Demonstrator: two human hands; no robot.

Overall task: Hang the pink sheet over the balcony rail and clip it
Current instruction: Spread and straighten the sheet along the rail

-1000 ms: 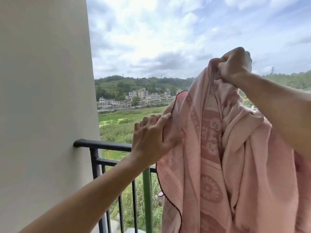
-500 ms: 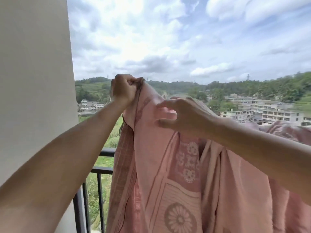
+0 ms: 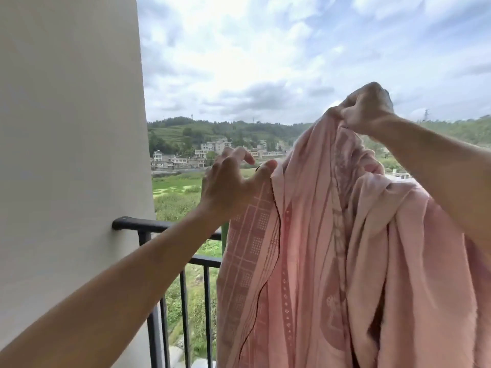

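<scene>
Right hand [image 3: 368,108] is now up at 2 o'clock, gripping the sheet [image 3: 318,261]. Left hand [image 3: 229,183], fingers wide, is reaching for its edge to spread it.

Patterned pink sheet [image 3: 345,261] bunched, seemingly before rail [image 3: 148,225].

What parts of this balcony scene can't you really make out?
Head view only:
Rail: right stretch hidden behind the sheet.
Sheet: bottom cut off by the lower edge.
Clips: none visible.
Left hand: whether it pinches the sheet's edge is unclear.
Right hand: fingertips buried in the sheet it grips.
</scene>
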